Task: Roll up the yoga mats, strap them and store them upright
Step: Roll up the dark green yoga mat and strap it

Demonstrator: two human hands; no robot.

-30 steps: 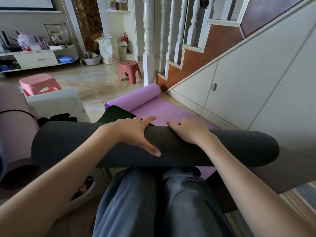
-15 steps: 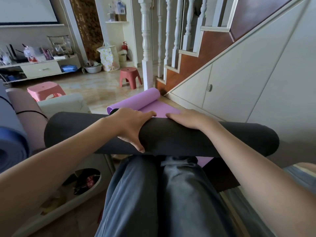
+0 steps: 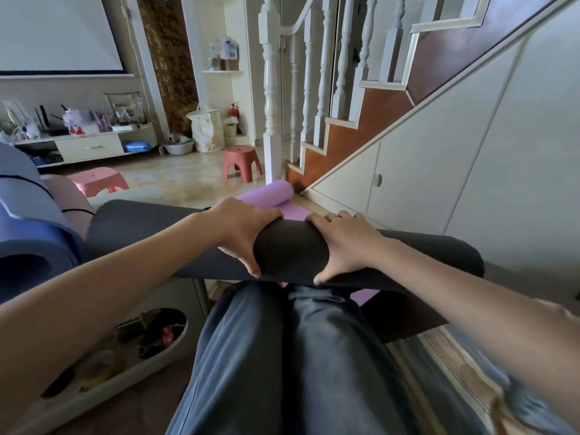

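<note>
A dark grey yoga mat (image 3: pixel 290 251), rolled into a thick tube, lies crosswise above my knees. My left hand (image 3: pixel 243 229) grips the roll left of its middle, fingers over the top and thumb down the near side. Just right of the middle, my right hand (image 3: pixel 340 243) grips it the same way, a ring on one finger. Beyond the roll a purple mat (image 3: pixel 266 196) lies on the floor, partly rolled at its far end. At the left edge stand a rolled blue mat (image 3: pixel 28 233) and a pink rolled mat (image 3: pixel 70 199) with a black strap.
White under-stair cupboards (image 3: pixel 423 177) and the staircase run along the right. A red stool (image 3: pixel 241 163) and a pink stool (image 3: pixel 97 182) stand on the tiled floor ahead. A white shelf with clutter (image 3: pixel 125 350) sits low at my left. My legs in dark trousers fill the foreground.
The grey roll has risen and come nearer to me. My right hand has shifted from lying on top to wrapping round it, and the view has tilted up.
</note>
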